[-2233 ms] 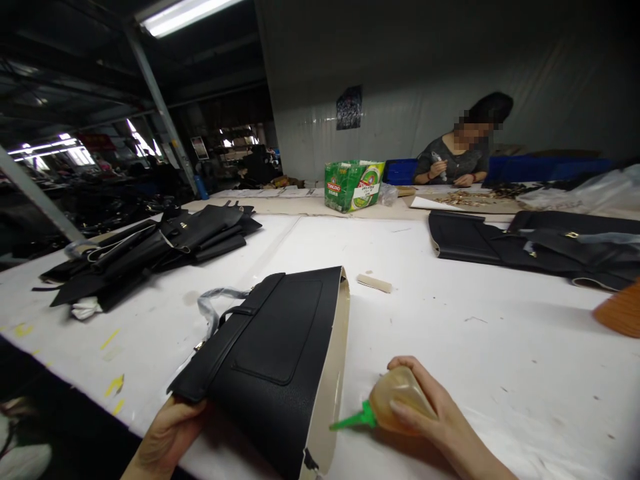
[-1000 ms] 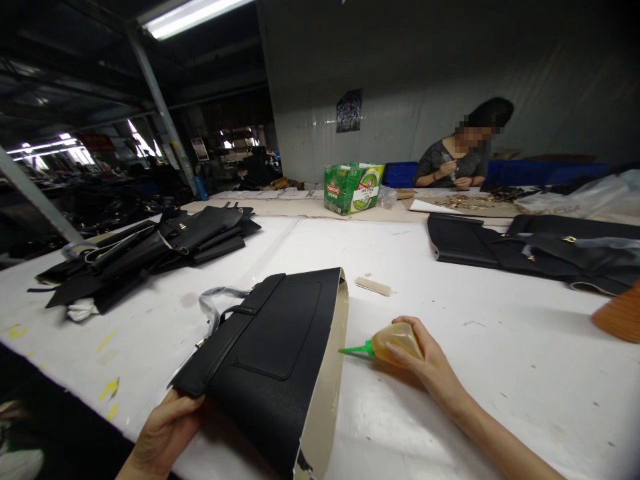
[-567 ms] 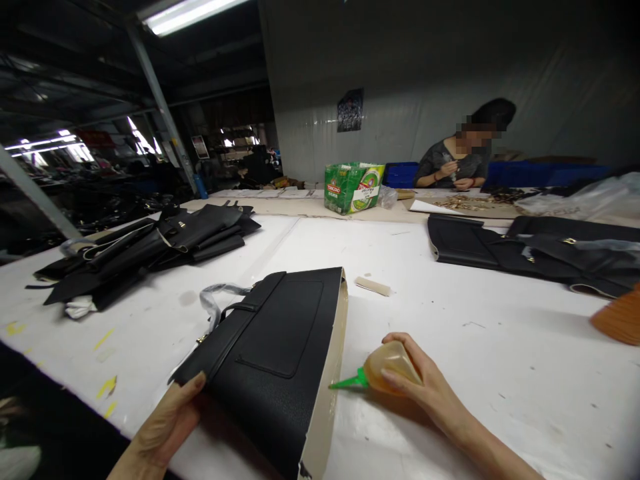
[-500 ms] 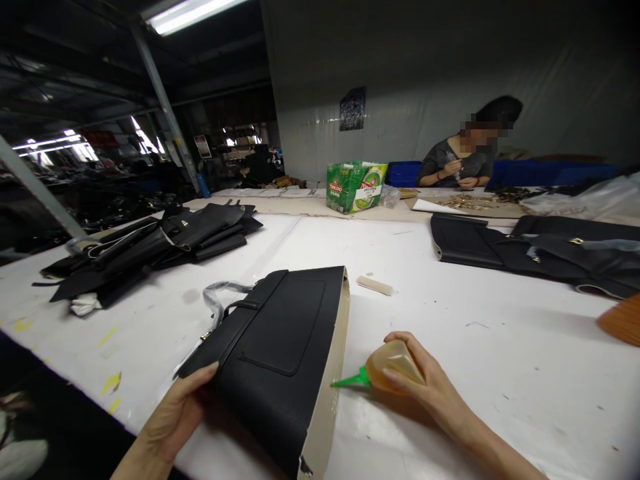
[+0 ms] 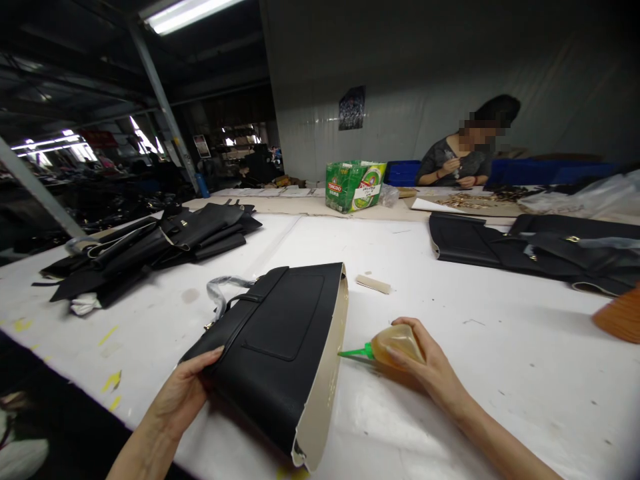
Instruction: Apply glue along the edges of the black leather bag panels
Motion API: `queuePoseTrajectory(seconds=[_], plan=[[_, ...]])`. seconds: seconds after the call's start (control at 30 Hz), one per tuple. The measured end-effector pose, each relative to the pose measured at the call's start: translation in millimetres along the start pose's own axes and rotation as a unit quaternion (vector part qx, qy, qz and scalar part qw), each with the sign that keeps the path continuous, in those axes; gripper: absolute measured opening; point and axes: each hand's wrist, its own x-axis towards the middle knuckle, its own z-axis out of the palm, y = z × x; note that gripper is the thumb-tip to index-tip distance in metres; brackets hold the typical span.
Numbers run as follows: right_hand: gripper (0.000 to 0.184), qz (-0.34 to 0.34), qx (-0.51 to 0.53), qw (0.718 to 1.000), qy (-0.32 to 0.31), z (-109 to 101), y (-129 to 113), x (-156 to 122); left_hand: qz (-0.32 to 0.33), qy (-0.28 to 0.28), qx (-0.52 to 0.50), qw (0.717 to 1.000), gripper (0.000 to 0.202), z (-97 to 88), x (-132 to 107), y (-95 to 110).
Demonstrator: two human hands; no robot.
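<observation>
A black handbag (image 5: 280, 333) lies tilted before me on the white table, its beige open edge (image 5: 327, 373) facing right with shiny wet streaks along it. My left hand (image 5: 187, 387) grips the bag's near left side, thumb on top and fingers hidden underneath. In my right hand (image 5: 425, 360) is a squeeze bottle (image 5: 397, 343) of amber liquid, held on its side. Its green nozzle (image 5: 356, 351) points left, the tip at or very near the beige edge. The bag's handle (image 5: 225, 290), wrapped in clear plastic, sticks out at the far left.
Black bag pieces (image 5: 165, 240) are piled at the left, more black bags (image 5: 530, 250) lie at the right. A beige strip (image 5: 373, 284) rests beyond the bag. A green carton (image 5: 354, 187) stands at the back; a co-worker (image 5: 457, 157) sits behind small metal parts. An orange-brown object (image 5: 620, 317) is at the right edge.
The bottle in my right hand has moved a little away from me along the beige edge. The bag's near end has shifted slightly up and left, with my left hand still on it.
</observation>
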Motion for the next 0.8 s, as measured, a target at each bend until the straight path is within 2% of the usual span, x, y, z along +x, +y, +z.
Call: queuePoseTrajectory(seconds=[0.17,0.33,0.5,0.63,0.7,0.8], plan=[[0.046,-0.001,0.004,0.999,-0.053,-1.6,5.1,-1.0,0.007,-0.001,-0.012,1.000,0.021,-3.4,2.7,-2.1],[0.046,-0.012,-0.019,0.999,-0.024,-0.8,1.3,0.2,0.009,0.003,-0.012,1.000,0.023,3.0,3.3,-0.9],[0.045,-0.001,-0.008,0.996,-0.083,-0.9,1.0,-4.0,0.004,-0.009,-0.010,1.000,0.022,4.0,3.8,-1.1],[0.045,-0.020,-0.040,0.999,-0.026,-5.3,3.5,3.7,0.009,-0.010,-0.011,1.000,0.021,1.2,5.6,-1.7],[0.046,-0.021,-0.045,0.999,-0.021,-5.6,3.5,4.3,0.011,-0.012,-0.011,1.000,0.020,0.8,5.6,-1.7],[0.047,-0.009,-0.021,0.997,-0.071,-2.1,2.1,-1.9,0.008,-0.016,-0.015,1.000,0.020,2.1,4.8,-1.4]])
